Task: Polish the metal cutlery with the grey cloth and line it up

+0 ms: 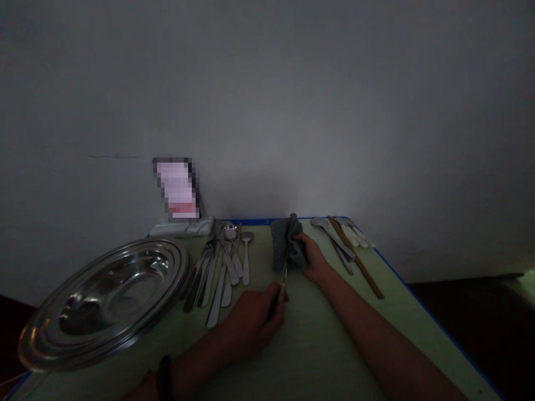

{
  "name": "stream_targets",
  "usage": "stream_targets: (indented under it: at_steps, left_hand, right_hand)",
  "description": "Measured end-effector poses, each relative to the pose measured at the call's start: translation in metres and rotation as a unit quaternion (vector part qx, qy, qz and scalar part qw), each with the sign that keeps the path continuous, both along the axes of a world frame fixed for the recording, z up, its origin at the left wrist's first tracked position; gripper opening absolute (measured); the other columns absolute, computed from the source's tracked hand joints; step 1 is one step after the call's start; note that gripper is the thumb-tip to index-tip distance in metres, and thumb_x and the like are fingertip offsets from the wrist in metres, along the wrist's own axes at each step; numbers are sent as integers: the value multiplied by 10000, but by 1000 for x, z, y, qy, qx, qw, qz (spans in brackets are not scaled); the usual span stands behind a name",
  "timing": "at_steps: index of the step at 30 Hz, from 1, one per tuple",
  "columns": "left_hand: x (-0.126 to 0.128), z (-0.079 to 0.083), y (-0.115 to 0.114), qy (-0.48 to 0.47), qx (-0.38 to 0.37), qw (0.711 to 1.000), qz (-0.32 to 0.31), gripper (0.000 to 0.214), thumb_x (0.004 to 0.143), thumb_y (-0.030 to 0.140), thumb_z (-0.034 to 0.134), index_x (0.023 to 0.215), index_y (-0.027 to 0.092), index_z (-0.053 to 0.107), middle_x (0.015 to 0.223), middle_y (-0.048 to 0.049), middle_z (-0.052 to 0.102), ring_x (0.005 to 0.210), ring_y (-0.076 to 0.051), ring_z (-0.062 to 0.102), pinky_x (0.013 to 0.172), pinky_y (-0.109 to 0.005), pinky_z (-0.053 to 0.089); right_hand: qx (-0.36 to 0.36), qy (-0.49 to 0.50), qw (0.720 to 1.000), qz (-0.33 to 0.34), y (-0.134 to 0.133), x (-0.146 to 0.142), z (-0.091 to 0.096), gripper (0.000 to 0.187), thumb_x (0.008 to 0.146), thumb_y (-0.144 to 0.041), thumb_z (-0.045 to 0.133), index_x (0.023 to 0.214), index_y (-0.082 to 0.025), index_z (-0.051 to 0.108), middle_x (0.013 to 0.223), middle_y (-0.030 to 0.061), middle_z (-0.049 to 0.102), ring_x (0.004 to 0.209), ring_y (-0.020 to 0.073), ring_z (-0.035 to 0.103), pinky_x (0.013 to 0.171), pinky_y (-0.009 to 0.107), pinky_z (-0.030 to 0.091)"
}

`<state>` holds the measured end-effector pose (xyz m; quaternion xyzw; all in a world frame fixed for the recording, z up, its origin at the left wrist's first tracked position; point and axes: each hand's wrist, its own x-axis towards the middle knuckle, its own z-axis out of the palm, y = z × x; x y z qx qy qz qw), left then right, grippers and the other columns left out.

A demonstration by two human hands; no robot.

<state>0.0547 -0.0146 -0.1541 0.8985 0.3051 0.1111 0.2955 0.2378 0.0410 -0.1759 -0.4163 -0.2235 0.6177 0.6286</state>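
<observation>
Grey cloth (pixel 281 245), clutched by the right hand (pixel 314 259), was at the far middle of the table (pixel 318 334), touching a thin utensil (pixel 285 276) whose near end the left hand (pixel 259 320) gripped, perhaps to brace it against the cloth's push

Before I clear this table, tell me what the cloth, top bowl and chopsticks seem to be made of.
Cloth: matte grey fabric, going by its soft folds and textured edge; the fibre can't be told.
Top bowl: polished metal, probably stainless steel, given the silvery, mirror-like reflections.
Chopsticks: perhaps wood or bamboo, judging only by their brown colour; plastic is possible, and the finish is unclear.
</observation>
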Motion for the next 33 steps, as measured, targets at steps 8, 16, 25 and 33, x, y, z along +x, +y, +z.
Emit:
stream_targets:
  at_steps: [8,16,25,33]
  left_hand:
    - [0,-4,0,16,19,1000,-2,164,894,287,345,891,193,480,749,-6,617,636,-139,579,576,-238,389]
    - [-1,-4,0,-3,12,1000,-4,158,892,270,356,907,197,495,776,-3,622,663,-135,581,593,-233,388]
    - [0,-3,1,-18,14,1000,-9,189,907,276,334,853,196,496,718,14,588,613,-120,545,552,-221,347]
    - [0,-3,1,-12,12,1000,-12,166,893,259,349,819,190,480,678,24,555,581,-113,519,530,-217,330]
  right_hand:
    - [55,6,998,-4,-2,-5,4,206,638,-274,691,820,-193,639,684,-22,690,546,121,604,535,229,491]
    - [26,7,1000,-9,-2,-5,4,160,628,-285,675,750,-188,643,614,-17,674,512,127,583,507,238,472]
    - [-24,-16,999,-13,-4,-4,8,85,528,-236,579,599,-191,565,460,-47,584,425,110,514,442,226,402]
    - [-47,-24,999,-7,-5,-4,9,106,538,-256,556,617,-185,556,462,-33,579,425,121,512,440,237,398]
